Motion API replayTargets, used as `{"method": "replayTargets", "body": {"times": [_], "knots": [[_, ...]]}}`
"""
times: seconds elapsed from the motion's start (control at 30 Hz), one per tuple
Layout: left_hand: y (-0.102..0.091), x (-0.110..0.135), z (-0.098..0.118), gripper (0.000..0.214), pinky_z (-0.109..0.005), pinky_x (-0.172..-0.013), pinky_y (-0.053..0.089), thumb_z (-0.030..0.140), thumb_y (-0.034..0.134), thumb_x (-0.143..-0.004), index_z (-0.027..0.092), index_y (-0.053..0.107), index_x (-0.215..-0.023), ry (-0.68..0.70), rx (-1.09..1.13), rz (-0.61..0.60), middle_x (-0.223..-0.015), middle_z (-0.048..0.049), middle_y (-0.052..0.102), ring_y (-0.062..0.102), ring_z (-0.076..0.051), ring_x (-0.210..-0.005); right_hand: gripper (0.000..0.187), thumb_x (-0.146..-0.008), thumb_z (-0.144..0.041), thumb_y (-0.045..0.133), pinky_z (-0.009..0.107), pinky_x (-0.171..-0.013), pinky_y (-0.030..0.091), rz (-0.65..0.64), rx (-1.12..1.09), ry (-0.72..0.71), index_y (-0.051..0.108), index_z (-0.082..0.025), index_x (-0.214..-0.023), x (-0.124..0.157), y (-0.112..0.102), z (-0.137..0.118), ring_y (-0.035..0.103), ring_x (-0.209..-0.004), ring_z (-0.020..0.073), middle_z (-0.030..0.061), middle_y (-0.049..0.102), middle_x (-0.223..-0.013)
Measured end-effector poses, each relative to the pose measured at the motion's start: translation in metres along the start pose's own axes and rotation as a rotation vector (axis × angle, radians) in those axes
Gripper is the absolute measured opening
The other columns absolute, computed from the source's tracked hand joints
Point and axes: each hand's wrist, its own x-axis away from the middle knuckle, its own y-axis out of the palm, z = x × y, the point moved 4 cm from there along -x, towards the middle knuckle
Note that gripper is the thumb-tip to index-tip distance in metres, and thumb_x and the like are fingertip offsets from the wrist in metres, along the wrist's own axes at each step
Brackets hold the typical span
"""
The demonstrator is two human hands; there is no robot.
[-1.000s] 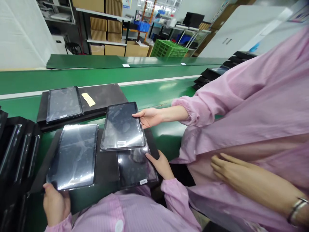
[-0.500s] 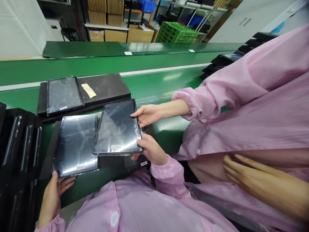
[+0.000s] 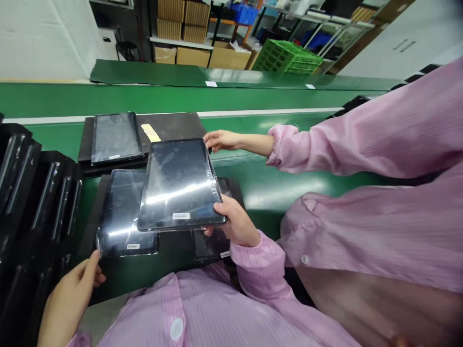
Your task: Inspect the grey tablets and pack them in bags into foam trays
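My right hand [image 3: 238,219] grips a dark tablet [image 3: 177,180] by its lower right corner, thumb on the glass and fingers beneath. This tablet is raised and tilted, with a small white label near its lower edge. It partly covers a second film-wrapped tablet [image 3: 121,207], which rests on a black box at the left. At that tablet's lower left corner is my left hand [image 3: 72,294], thumb apart from its bent fingers. Whether the thumb tip touches the film I cannot tell. A co-worker's hand [image 3: 221,140] is by the raised tablet's upper right corner.
Another tablet [image 3: 115,137] lies on a black box [image 3: 173,124] with a yellow paper slip [image 3: 150,132]. One more tablet [image 3: 211,243] is partly hidden below my right hand. Black trays holding tablets [image 3: 43,193] stack up at the left. The green bench [image 3: 260,188] extends right, past the co-worker's arm.
The co-worker's hand has let go of the raised tablet and moved up. My left hand has drawn down from the second tablet, which now lies lower. The view has shifted left.
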Motion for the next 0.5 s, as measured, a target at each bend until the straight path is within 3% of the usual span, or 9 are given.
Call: {"method": "replayTargets", "body": {"times": [0.07,0.13,0.23,0.33,0.4,0.5], "knots": [[-0.014,0.010,0.023,0.059,-0.035,-0.064,0.046,0.074,0.039,-0.085,0.024,0.069,-0.074,-0.031,-0.009,0.059,-0.087,-0.0065,0.077,0.070,-0.031,-0.082,0.026,-0.075,-0.043,0.062,0.025,-0.040,0.052,0.046,0.086,-0.024,0.057,-0.018,-0.075,-0.013,-0.003,-0.011,0.063,-0.041,0.0165,0.0011,0.067,-0.053],[-0.025,0.011,0.049,0.053,-0.033,-0.065,0.043,0.073,0.044,-0.082,0.026,0.069,-0.078,0.031,0.072,0.164,-0.091,-0.0040,0.077,0.068,-0.029,-0.083,0.024,-0.074,-0.041,0.062,0.024,-0.041,0.051,0.077,0.180,-0.053,0.058,-0.018,-0.071,-0.025,-0.007,-0.024,0.062,-0.041,0.0155,0.0006,0.067,-0.051],[-0.032,-0.005,0.083,0.050,-0.033,-0.071,0.043,0.073,0.052,-0.076,0.029,0.071,-0.089,0.174,0.211,0.266,-0.095,-0.0033,0.076,0.067,-0.029,-0.088,0.020,-0.074,-0.038,0.062,0.024,-0.040,0.049,0.068,0.276,-0.064,0.060,-0.019,-0.071,-0.034,-0.010,-0.037,0.061,-0.041,0.0150,-0.0004,0.066,-0.051],[-0.027,-0.027,0.101,0.056,-0.036,-0.082,0.047,0.072,0.053,-0.078,0.027,0.072,-0.106,0.283,0.361,0.287,-0.109,-0.0058,0.074,0.066,-0.030,-0.096,0.024,-0.073,-0.042,0.064,0.023,-0.036,0.046,0.002,0.271,-0.017,0.061,-0.018,-0.073,-0.028,-0.011,-0.033,0.058,-0.038,0.0150,-0.0006,0.064,-0.050],[-0.016,-0.035,0.106,0.066,-0.038,-0.088,0.049,0.077,0.053,-0.078,0.023,0.072,-0.111,0.315,0.535,0.183,-0.112,-0.0099,0.073,0.066,-0.031,-0.101,0.029,-0.074,-0.045,0.067,0.023,-0.034,0.045,-0.055,0.214,0.033,0.063,-0.017,-0.078,-0.021,-0.010,-0.023,0.058,-0.038,0.0154,0.0002,0.064,-0.052],[0.017,-0.025,0.111,0.079,-0.042,-0.085,0.055,0.081,0.060,-0.071,0.015,0.072,-0.112,0.265,0.914,-0.260,-0.107,-0.0165,0.073,0.068,-0.034,-0.101,0.038,-0.074,-0.050,0.069,0.024,-0.035,0.048,-0.146,0.138,0.121,0.066,-0.015,-0.090,-0.012,-0.008,0.002,0.061,-0.042,0.0155,0.0028,0.069,-0.063]]}}
